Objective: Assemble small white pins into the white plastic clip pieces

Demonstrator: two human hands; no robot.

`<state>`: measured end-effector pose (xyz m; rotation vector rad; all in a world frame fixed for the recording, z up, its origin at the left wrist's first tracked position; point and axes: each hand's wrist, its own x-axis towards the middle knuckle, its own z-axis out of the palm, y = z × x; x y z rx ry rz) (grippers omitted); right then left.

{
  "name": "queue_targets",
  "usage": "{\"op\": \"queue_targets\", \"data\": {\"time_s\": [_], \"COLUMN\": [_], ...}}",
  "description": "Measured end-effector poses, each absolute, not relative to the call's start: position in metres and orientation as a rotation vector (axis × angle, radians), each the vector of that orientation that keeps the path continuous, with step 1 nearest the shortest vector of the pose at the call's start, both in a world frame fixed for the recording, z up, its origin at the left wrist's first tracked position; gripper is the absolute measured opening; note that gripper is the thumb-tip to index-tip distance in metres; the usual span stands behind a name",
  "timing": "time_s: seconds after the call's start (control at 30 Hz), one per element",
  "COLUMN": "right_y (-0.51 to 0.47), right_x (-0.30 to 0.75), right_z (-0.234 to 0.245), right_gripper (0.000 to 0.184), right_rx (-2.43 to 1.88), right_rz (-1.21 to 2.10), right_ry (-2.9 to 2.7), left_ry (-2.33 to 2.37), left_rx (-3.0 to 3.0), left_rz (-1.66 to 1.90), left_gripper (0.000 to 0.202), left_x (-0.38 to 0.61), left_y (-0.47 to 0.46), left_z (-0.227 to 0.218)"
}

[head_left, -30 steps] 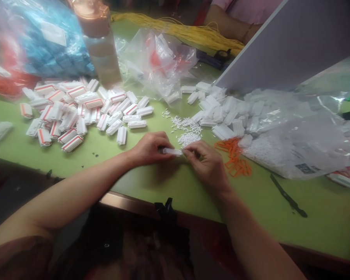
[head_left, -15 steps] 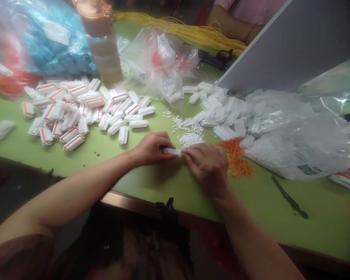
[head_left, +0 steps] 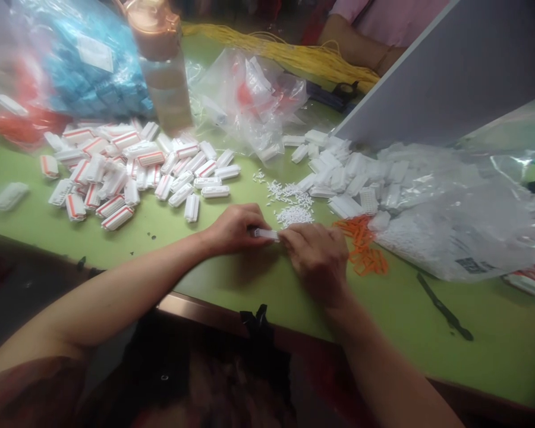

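My left hand (head_left: 234, 229) is closed around a small white plastic housing (head_left: 266, 234), held over the green table. The fingertips of my right hand (head_left: 318, 252) are pinched at the housing's right end; whether a tiny part sits between them is hidden. Just beyond my hands lies a heap of tiny white pins (head_left: 296, 215). Orange plastic strips (head_left: 366, 252) lie close to the right of my right hand. Many white housings (head_left: 149, 159), several with an orange stripe, are piled at the left. More plain white housings (head_left: 343, 169) lie at the right back.
A water bottle (head_left: 164, 83) stands behind the left pile, beside a bag of blue parts (head_left: 93, 77). Clear bags (head_left: 463, 220) cover the right side. A dark knife-like tool (head_left: 446, 309) lies at right. Yellow cords (head_left: 285, 50), a grey panel (head_left: 410, 71) and another person's arm (head_left: 356, 44) are at the back.
The whole view has shifted slightly, so things sit a little lower and further right. Both hands keep the same hold on the white housing.
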<state>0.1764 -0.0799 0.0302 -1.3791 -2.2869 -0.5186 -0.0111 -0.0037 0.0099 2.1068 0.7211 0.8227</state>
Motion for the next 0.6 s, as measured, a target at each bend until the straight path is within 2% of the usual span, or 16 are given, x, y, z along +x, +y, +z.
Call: {"op": "queue_targets", "data": {"time_s": [0.3, 0.43, 0.6], "right_y": [-0.083, -0.077, -0.071], "right_x": [0.185, 0.202, 0.219], "right_z": [0.03, 0.032, 0.03], "right_gripper": [0.019, 0.024, 0.024], "right_rx": [-1.448, -1.605, -1.923], "right_rz": [-0.146, 0.217, 0.293], "right_ry": [-2.296, -1.918, -1.695], "left_ry": [0.734, 0.719, 0.734], "left_rx": [2.076, 2.09, 2.107], "left_rz": [0.829, 0.807, 0.776], "left_gripper": [0.02, 0.022, 0.021], "left_x": [-0.013, -0.014, -0.014], "left_y": [-0.002, -0.001, -0.001], "left_z": [0.011, 0.012, 0.014]}}
